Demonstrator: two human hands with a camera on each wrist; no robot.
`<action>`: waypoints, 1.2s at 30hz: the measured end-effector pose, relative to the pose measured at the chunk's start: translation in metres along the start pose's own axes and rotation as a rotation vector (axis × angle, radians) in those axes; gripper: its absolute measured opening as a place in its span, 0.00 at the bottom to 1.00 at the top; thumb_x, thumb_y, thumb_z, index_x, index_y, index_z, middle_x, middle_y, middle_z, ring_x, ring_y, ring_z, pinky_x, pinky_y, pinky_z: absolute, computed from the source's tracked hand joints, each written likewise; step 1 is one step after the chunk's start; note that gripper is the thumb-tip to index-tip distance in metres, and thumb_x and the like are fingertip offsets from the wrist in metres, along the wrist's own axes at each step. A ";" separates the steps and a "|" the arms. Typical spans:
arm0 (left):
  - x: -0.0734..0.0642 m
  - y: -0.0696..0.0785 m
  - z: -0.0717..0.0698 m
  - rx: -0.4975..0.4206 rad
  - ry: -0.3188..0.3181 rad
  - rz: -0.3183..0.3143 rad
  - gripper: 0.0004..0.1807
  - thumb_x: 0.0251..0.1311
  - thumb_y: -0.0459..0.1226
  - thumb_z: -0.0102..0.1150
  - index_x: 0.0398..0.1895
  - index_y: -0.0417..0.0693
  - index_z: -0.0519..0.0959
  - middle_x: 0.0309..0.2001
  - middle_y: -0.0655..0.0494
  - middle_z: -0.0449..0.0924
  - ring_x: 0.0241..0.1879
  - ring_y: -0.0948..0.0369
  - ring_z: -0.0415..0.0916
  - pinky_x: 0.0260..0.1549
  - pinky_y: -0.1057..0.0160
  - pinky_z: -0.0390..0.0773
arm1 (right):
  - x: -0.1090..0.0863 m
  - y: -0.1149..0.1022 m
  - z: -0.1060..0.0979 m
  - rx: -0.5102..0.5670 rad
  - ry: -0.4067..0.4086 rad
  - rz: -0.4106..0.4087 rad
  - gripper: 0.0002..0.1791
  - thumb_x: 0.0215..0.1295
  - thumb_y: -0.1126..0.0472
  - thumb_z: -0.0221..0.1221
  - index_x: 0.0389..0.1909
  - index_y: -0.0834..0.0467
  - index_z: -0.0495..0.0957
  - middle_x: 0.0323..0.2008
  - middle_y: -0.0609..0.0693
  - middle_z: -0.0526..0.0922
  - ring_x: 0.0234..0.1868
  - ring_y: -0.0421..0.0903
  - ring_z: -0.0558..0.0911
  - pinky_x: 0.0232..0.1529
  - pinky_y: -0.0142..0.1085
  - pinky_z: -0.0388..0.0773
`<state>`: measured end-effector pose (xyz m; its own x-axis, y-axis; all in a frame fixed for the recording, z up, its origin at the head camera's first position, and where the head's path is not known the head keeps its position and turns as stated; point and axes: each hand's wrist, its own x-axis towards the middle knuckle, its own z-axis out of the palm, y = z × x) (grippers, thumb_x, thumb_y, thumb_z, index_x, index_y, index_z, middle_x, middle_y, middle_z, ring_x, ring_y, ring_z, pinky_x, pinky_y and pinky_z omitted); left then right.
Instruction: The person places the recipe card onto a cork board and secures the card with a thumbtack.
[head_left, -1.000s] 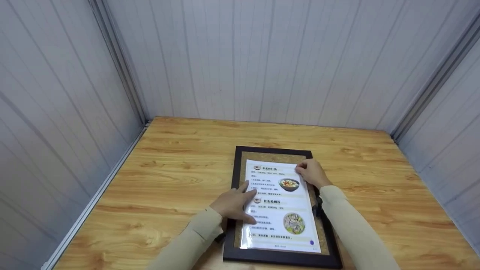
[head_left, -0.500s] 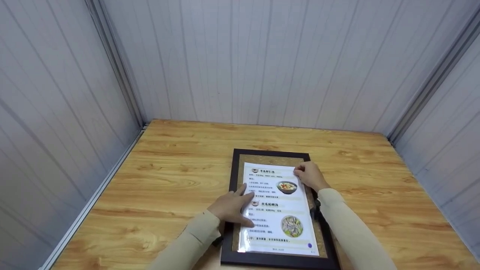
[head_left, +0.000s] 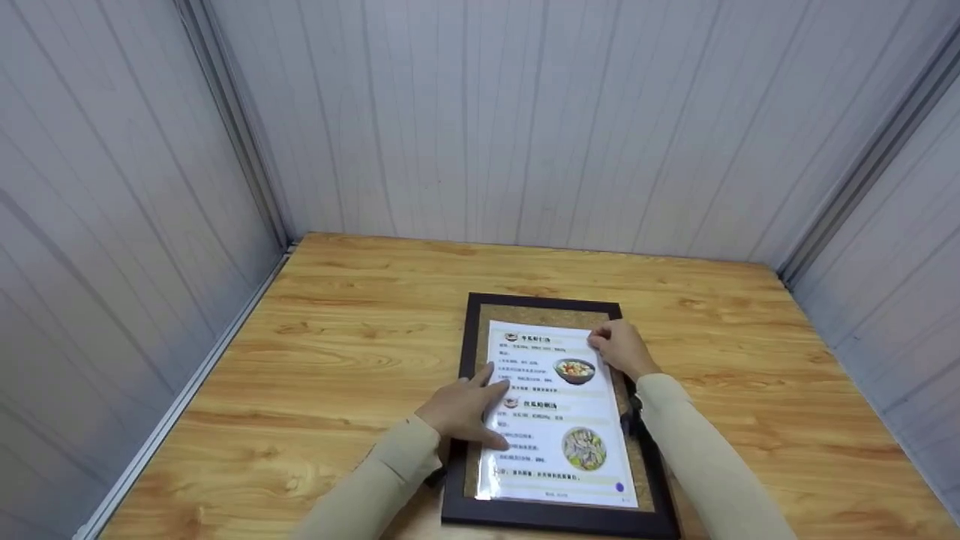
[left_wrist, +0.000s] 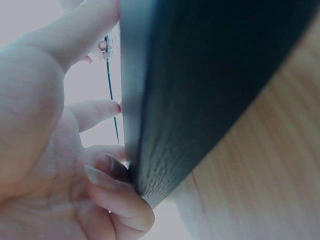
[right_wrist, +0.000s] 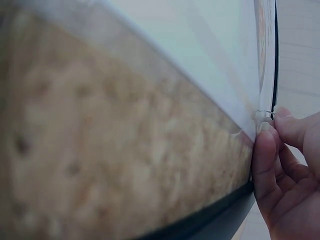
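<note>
While the left hand (head_left: 461,412) lies spread over one side of the sheet (head_left: 551,420), the head view shows that sheet on a framed board (head_left: 555,516) between both hands; easing off could let it slip. Left wrist view: curled fingers (left_wrist: 125,202) touch the board's side, so a tug might shift it. Right wrist view: the right hand (right_wrist: 287,175) pinches a small pale object (right_wrist: 267,120), maybe a pin, by the sheet's corner; slanted pressure could crease it.
</note>
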<state>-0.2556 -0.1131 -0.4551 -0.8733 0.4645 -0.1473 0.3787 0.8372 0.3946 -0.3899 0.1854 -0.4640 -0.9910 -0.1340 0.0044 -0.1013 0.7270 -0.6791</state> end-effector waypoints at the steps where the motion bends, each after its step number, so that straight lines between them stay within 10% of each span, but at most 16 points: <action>1: 0.000 -0.001 0.000 -0.002 -0.002 -0.008 0.57 0.44 0.63 0.73 0.77 0.55 0.61 0.78 0.44 0.46 0.69 0.36 0.57 0.65 0.42 0.62 | 0.001 -0.001 0.001 -0.003 -0.003 0.000 0.08 0.71 0.65 0.57 0.38 0.62 0.85 0.34 0.54 0.83 0.29 0.44 0.78 0.26 0.33 0.75; 36: -0.005 -0.002 0.002 0.005 0.001 -0.056 0.58 0.41 0.64 0.73 0.77 0.59 0.60 0.78 0.45 0.45 0.69 0.36 0.57 0.65 0.42 0.62 | 0.002 -0.012 0.007 -0.088 0.016 -0.064 0.07 0.68 0.67 0.60 0.34 0.63 0.86 0.32 0.54 0.84 0.30 0.48 0.77 0.30 0.37 0.74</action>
<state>-0.2517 -0.1162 -0.4570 -0.8935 0.4166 -0.1677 0.3309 0.8632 0.3813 -0.3904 0.1717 -0.4609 -0.9834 -0.1720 0.0574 -0.1709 0.7738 -0.6099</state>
